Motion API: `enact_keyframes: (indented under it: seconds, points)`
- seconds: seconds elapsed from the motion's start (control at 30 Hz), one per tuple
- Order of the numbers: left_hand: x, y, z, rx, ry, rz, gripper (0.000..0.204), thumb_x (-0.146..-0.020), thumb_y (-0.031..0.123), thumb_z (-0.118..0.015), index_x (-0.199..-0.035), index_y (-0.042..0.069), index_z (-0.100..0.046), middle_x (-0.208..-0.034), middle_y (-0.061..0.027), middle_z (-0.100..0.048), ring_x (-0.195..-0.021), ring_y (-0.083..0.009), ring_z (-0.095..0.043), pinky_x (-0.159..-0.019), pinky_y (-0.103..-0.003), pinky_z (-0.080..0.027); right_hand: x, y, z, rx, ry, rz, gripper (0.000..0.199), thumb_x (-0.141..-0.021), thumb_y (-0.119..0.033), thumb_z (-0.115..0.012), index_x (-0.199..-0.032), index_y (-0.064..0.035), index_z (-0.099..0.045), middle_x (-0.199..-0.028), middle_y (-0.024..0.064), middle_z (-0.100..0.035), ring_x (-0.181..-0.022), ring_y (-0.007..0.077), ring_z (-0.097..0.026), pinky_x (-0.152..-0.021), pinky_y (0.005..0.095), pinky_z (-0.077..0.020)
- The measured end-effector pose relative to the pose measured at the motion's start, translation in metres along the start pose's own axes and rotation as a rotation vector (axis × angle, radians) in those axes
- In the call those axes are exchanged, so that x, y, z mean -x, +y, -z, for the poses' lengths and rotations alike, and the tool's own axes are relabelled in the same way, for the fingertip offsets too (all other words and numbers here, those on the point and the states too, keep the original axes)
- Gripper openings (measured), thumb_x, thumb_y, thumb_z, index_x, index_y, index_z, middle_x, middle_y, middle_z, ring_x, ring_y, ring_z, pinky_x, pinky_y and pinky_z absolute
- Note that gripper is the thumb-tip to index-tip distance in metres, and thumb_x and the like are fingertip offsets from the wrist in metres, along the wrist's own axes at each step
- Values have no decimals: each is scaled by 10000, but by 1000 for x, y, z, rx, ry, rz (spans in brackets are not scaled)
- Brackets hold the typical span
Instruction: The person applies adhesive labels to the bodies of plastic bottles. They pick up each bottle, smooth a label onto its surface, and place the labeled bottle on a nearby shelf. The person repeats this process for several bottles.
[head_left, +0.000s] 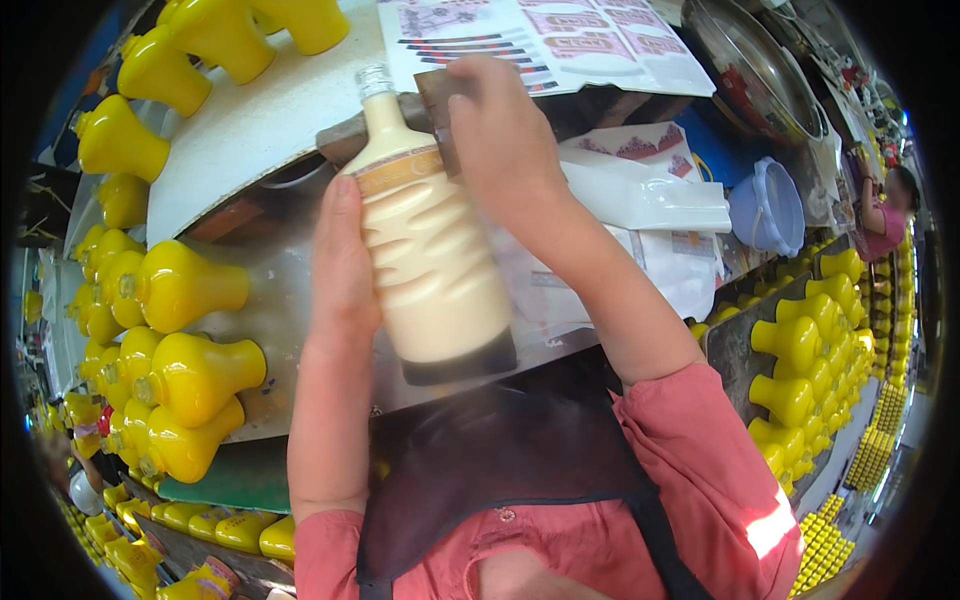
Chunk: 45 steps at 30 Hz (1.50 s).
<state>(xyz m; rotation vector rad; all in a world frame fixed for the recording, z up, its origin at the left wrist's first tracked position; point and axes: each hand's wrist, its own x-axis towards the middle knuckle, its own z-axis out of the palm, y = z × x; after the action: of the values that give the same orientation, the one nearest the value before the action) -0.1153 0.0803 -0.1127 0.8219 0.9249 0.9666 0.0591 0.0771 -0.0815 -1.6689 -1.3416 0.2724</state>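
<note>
A cream-coloured glass bottle [435, 255] with a clear threaded neck, wavy moulded sides and a dark base lies tilted in front of me. My left hand [345, 250] is wrapped along its left side, thumb near the shoulder. A gold and reddish decal band [400, 172] runs around the shoulder. My right hand [505, 145] pinches a flat dark-brown rectangular piece [436, 110], whose lower end meets the right edge of the band. Its exact material cannot be made out. Beyond the neck lie printed decal sheets [590, 40].
Glossy yellow vase-shaped bottles [190, 285] lie crowded on the left, with more on a board [790, 370] at right. A pale-blue bucket [768, 205], a metal basin [755, 65] and white plastic sheeting [650, 195] are at right. Another person [885, 215] sits far right.
</note>
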Motion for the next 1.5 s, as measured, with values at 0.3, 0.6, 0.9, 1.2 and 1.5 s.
enact_keyframes:
  seconds: [0.3,0.6,0.9,1.2,1.5]
  points:
    - [0,-3,2,101,86,71,489,-1113,407,-400,-1343,7,-561,-1259,-124,-674,-1097,-240,-684,-960,-387,-558,6,-3,-15,-187,97,227,288,-944,-82,-559,-1220,-14,-511,-1141,248,-570,-1056,443,-586,-914,501,-487]
    - [29,-11,-6,-626,74,-317,612,-1088,253,-481,-1605,32,-239,-1502,-172,-454,-1309,-217,-514,-1102,-337,-420,15,36,3,-257,99,223,298,-945,-78,-591,-1225,-29,-503,-1188,205,-579,-1096,416,-589,-960,475,-477]
    - [48,-14,-4,-677,92,-302,775,-1004,309,-604,-1584,-41,-228,-1562,-266,-382,-1415,-331,-426,-1176,-394,-322,13,55,56,-215,-10,44,345,-955,-142,-645,-1284,-57,-588,-1129,88,-675,-1082,165,-631,-931,323,-509]
    - [95,-54,4,-763,121,-475,800,-975,379,-584,-1572,-27,-240,-1516,-287,-391,-1394,-426,-416,-1176,-477,-310,115,109,179,-686,-73,-742,180,-984,-164,-590,-1036,-22,-688,-941,32,-664,-836,134,-619,-752,254,-496]
    - [99,-61,2,-917,221,-585,708,-983,350,-570,-1528,-33,-331,-1489,-270,-416,-1369,-424,-425,-1172,-472,-309,196,130,209,251,-149,-510,237,-965,-245,-640,-954,-29,-736,-812,170,-699,-708,283,-671,-692,367,-505]
